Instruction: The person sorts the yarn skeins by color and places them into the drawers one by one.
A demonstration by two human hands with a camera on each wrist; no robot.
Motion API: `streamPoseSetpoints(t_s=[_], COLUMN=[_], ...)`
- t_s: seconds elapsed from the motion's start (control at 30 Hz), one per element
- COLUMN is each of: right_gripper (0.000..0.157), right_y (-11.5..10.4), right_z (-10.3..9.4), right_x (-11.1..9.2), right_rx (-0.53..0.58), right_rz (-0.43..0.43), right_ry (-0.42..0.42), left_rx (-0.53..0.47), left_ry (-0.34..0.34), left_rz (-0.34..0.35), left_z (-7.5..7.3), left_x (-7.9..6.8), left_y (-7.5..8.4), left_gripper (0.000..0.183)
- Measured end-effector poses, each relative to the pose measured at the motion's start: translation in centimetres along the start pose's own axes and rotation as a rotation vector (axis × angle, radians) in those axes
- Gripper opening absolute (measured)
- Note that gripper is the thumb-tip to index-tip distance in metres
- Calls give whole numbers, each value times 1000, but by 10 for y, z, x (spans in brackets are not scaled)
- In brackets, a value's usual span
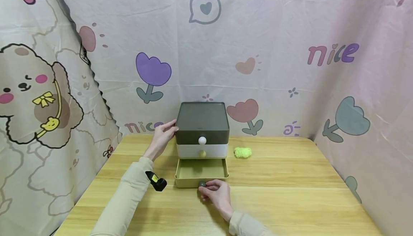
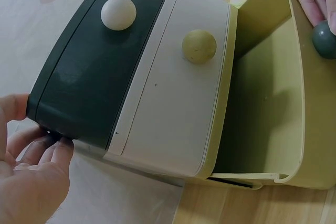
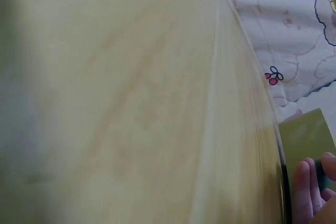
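A small desktop drawer unit (image 1: 202, 116) stands on the table with a dark green top tier, a white middle tier and an olive bottom tier. Its bottom drawer (image 1: 187, 182) is pulled out and looks bare inside. With thumb and fingertips my left hand (image 1: 162, 138) holds the unit's upper left corner; the left wrist view shows the thumb and the bent fingers (image 2: 62, 153) there. My right hand (image 1: 219, 195) pinches the dark round knob (image 2: 325, 39) of the bottom drawer. In the right wrist view, fingers partly hide that knob.
A crumpled bright yellow-green bundle (image 1: 242, 152) lies right of the unit. A white knob (image 1: 202, 140) and an olive knob (image 1: 202, 153) stick out from the upper drawers. Printed cloth (image 1: 206, 49) hangs behind and beside the wooden table (image 1: 290, 193).
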State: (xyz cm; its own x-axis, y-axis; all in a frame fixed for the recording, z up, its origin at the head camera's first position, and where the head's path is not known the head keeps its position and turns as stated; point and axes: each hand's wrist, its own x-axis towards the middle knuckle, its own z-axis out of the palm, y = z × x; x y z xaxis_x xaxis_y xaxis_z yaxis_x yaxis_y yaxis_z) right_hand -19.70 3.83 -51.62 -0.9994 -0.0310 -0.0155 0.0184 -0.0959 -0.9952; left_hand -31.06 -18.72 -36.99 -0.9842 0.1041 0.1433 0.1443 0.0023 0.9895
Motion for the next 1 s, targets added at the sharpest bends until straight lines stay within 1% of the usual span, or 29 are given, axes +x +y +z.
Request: streamPoseSetpoints(t_s=[0.37,0.63,0.8,1.0], right_gripper=[24,25,28,31], right_y=[3,-4,-8,-15], right_z=[-10,-28,-45,-68], right_x=[3,-3,-3,2], right_rx=[-51,-52,-71,-77], right_rz=[-5,-15,-16,-1], right_ry=[-6,16,76,200], left_rx=[0,1,4,2], left_ry=[-10,-9,-14,-10], left_rz=[3,-1,-2,-1], left_z=[-1,-1,-1,-1], left_x=[0,-1,-1,0], left_y=[0,1,1,0], left_gripper=[54,54,55,54])
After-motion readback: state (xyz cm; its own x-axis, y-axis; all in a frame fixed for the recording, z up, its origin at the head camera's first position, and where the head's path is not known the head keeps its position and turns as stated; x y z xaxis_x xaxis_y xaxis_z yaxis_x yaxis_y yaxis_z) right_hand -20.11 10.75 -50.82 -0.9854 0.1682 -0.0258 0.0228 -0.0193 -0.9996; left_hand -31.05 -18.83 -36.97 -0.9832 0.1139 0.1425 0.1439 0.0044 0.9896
